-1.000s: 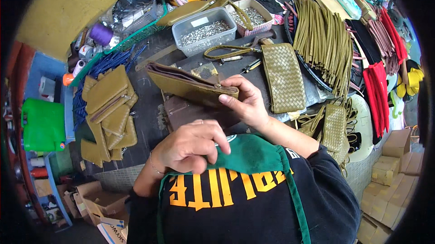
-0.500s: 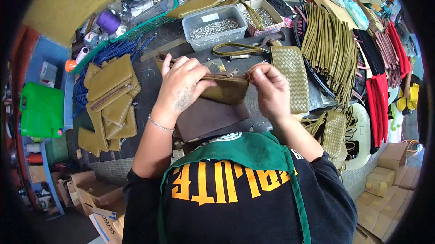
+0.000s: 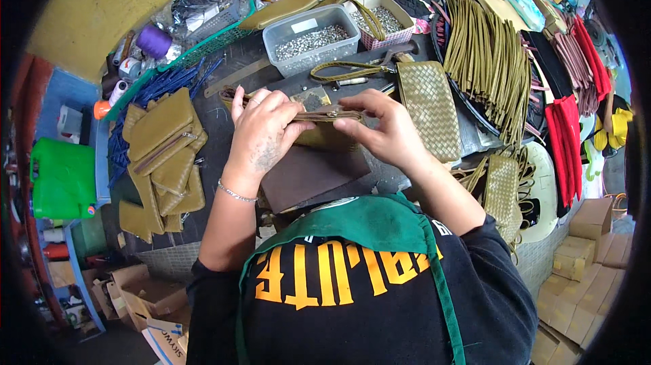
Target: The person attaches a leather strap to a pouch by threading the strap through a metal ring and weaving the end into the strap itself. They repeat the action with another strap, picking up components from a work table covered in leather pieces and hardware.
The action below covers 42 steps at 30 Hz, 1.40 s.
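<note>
Two hands on one olive zip pouch (image 3: 329,137), which sits between them above one flat brown panel (image 3: 308,176). Left hand (image 3: 263,128): pinches the pouch's top edge, thumb against fingers. Right hand (image 3: 386,126): thumb and fingers either side of the zip end; cannot tell whether they grip it. Beyond the hands on the worktop (image 3: 234,117): two containers of metal fittings, one clear tub (image 3: 324,61), one pink-checked basket (image 3: 386,41). Just right of right hand: one woven pouch (image 3: 428,113). Left of left hand: one pouch pile (image 3: 164,151), overlapping, count uncertain.
</note>
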Tool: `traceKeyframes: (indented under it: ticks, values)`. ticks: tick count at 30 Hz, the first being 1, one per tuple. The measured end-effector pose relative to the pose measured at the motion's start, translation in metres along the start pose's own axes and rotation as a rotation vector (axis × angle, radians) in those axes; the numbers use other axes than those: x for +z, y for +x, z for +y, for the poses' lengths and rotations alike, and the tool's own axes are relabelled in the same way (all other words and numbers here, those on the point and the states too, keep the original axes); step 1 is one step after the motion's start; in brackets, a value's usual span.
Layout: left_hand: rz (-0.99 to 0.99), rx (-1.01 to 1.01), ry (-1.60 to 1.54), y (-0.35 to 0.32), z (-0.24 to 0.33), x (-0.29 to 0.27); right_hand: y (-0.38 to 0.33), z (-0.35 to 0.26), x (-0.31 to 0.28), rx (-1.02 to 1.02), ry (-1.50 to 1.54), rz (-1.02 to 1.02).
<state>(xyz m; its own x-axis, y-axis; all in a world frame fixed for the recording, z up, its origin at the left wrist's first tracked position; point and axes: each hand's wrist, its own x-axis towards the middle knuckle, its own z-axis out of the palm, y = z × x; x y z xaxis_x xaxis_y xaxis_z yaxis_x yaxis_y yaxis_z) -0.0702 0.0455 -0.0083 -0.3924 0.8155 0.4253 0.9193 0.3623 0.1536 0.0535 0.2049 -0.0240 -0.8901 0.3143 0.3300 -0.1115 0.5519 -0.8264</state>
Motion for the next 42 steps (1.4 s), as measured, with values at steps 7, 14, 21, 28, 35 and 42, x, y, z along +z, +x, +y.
traceKeyframes:
  ticks: [7, 14, 21, 28, 35, 42]
  values:
    - [0.032, 0.074, 0.003, -0.009, -0.001, 0.002, 0.003, 0.006, 0.003, 0.388, 0.735, -0.046]
    - [0.047, 0.18, -0.086, -0.014, -0.009, 0.002, 0.001, 0.065, -0.018, 0.37, 0.369, 0.359]
    - [0.022, 0.187, -0.104, -0.011, -0.01, 0.001, 0.005, 0.045, -0.028, 0.077, 0.001, 0.399]
    - [-0.068, 0.305, -0.043, 0.004, -0.016, -0.013, 0.02, -0.008, -0.023, -0.077, 0.214, -0.558]
    - [0.155, -0.065, -0.362, 0.002, 0.008, 0.001, -0.001, -0.008, 0.008, -0.031, 0.072, -0.112]
    - [0.178, -0.334, -0.955, -0.032, 0.051, 0.02, 0.0, -0.014, 0.009, -0.014, 0.036, -0.207]
